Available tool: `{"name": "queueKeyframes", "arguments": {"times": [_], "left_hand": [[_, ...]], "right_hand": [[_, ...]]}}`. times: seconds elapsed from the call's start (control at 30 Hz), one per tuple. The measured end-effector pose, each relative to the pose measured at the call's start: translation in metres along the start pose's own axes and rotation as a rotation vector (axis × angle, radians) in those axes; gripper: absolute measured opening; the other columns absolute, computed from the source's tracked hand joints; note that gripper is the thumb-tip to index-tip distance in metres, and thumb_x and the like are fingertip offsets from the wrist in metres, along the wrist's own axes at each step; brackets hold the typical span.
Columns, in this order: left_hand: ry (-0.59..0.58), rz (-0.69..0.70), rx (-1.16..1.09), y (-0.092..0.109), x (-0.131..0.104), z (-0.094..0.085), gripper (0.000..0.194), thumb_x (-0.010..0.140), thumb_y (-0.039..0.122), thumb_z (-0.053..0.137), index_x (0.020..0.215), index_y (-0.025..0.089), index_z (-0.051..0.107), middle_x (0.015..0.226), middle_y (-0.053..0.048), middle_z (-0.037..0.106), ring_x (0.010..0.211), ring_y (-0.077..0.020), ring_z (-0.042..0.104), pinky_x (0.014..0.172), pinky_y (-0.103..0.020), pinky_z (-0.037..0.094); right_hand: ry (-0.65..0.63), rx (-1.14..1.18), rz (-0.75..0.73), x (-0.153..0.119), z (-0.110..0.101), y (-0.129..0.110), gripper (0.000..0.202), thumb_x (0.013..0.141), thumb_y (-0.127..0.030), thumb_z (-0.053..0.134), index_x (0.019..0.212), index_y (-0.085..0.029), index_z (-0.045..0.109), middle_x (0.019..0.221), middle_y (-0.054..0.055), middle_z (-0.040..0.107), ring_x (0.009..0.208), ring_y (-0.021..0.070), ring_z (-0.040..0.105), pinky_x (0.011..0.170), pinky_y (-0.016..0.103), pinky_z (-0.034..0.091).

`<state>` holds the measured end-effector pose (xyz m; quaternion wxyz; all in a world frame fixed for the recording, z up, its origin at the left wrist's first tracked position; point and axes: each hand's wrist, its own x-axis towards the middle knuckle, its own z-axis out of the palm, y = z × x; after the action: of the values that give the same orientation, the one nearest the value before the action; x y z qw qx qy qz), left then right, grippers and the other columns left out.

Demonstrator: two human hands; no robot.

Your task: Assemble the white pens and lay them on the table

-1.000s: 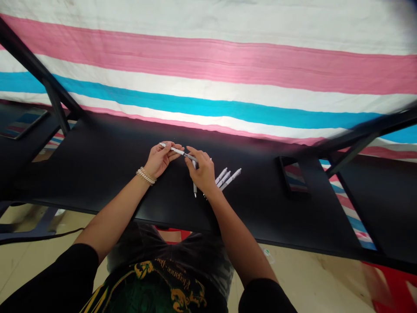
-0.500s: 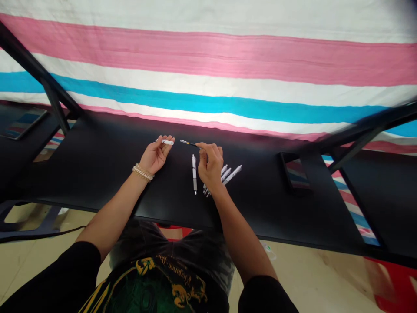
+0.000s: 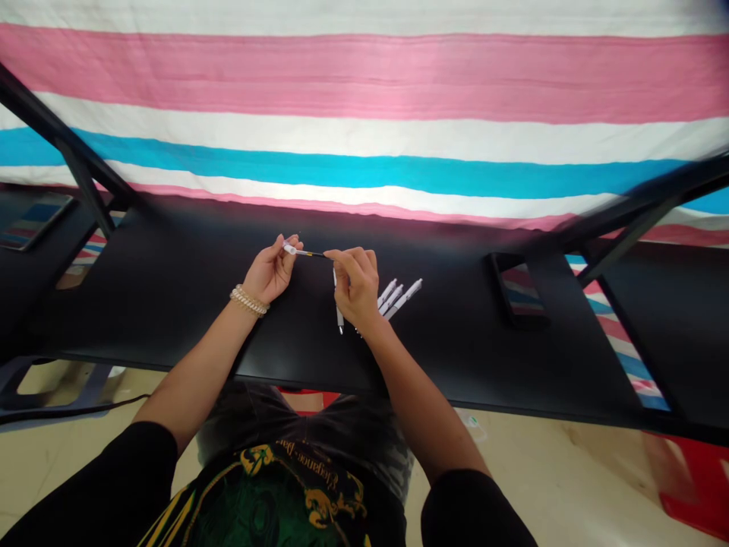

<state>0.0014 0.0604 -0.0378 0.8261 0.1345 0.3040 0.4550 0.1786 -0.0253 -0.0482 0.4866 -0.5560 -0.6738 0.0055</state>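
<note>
Between its thumb and fingers, my left hand (image 3: 272,270) holds a short white pen barrel (image 3: 290,248). A thin refill (image 3: 312,254) with a dark section is pinched in my right hand (image 3: 356,285), and its left end meets the barrel's opening. One white pen (image 3: 340,320) lies upright in view on the black table, partly hidden by my right hand. Just right of that hand, several white pens (image 3: 401,300) lie slanted side by side, their lower ends partly covered.
A dark phone (image 3: 518,289) lies on the black table (image 3: 456,342) to the right. Another flat device (image 3: 35,220) is at the far left. Black metal struts (image 3: 85,178) stand at both sides, and a striped cloth (image 3: 364,83) hangs behind.
My right hand has moved left with the refill, closing the gap to the white barrel. My left hand has barely moved. The view has tilted slightly.
</note>
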Motion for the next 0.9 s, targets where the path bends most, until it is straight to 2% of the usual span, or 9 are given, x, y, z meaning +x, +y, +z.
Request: {"name": "queueKeyframes", "arguments": {"times": [0.17, 0.3, 0.47, 0.6, 0.73, 0.9], "left_hand": [[-0.009, 0.197, 0.145, -0.007, 0.008, -0.008, 0.018, 0.098, 0.026, 0.059, 0.097, 0.011, 0.069, 0.096, -0.009, 0.076, 0.1, -0.0167, 0.074, 0.094, -0.022, 0.058], [-0.043, 0.303, 0.24, -0.012, 0.011, -0.011, 0.019, 0.093, 0.031, 0.067, 0.098, 0.013, 0.066, 0.098, -0.01, 0.077, 0.105, -0.0219, 0.073, 0.101, -0.035, 0.056], [-0.118, 0.315, 0.342, -0.02, 0.007, -0.008, 0.023, 0.089, 0.033, 0.072, 0.099, 0.014, 0.064, 0.096, -0.011, 0.077, 0.102, -0.0241, 0.074, 0.099, -0.041, 0.056], [-0.145, 0.326, 0.356, -0.023, 0.005, -0.007, 0.025, 0.088, 0.034, 0.073, 0.098, 0.014, 0.062, 0.097, -0.011, 0.077, 0.099, -0.0243, 0.074, 0.096, -0.042, 0.057], [-0.146, 0.304, 0.351, -0.022, 0.005, -0.006, 0.026, 0.087, 0.036, 0.074, 0.097, 0.014, 0.062, 0.096, -0.011, 0.077, 0.1, -0.0249, 0.074, 0.096, -0.041, 0.057], [-0.143, 0.285, 0.333, -0.021, 0.004, -0.005, 0.024, 0.088, 0.033, 0.073, 0.096, 0.014, 0.063, 0.095, -0.011, 0.077, 0.101, -0.0263, 0.074, 0.096, -0.043, 0.057]], "right_hand": [[-0.014, -0.071, 0.008, -0.003, 0.003, 0.004, 0.036, 0.099, -0.015, 0.044, 0.118, -0.033, 0.069, 0.099, 0.007, 0.06, 0.094, 0.0239, 0.051, 0.088, 0.041, 0.048], [0.002, -0.088, -0.004, -0.004, 0.007, 0.004, 0.037, 0.098, -0.014, 0.043, 0.122, -0.031, 0.066, 0.107, 0.009, 0.057, 0.099, 0.0246, 0.051, 0.09, 0.043, 0.05], [-0.05, 0.022, -0.05, -0.008, 0.014, -0.004, 0.042, 0.101, -0.014, 0.036, 0.14, -0.026, 0.048, 0.121, 0.013, 0.047, 0.109, 0.0222, 0.054, 0.093, 0.042, 0.052], [-0.005, 0.104, -0.052, -0.01, 0.019, -0.008, 0.041, 0.101, -0.013, 0.035, 0.14, -0.024, 0.04, 0.118, 0.012, 0.05, 0.109, 0.0209, 0.056, 0.096, 0.04, 0.052], [0.022, 0.11, -0.045, -0.009, 0.021, -0.006, 0.039, 0.101, -0.014, 0.038, 0.138, -0.024, 0.037, 0.107, 0.009, 0.056, 0.098, 0.0198, 0.06, 0.09, 0.039, 0.055], [0.059, 0.089, -0.039, -0.007, 0.018, -0.005, 0.032, 0.101, -0.018, 0.041, 0.133, -0.025, 0.041, 0.101, 0.007, 0.06, 0.095, 0.0197, 0.062, 0.089, 0.04, 0.055]]}}
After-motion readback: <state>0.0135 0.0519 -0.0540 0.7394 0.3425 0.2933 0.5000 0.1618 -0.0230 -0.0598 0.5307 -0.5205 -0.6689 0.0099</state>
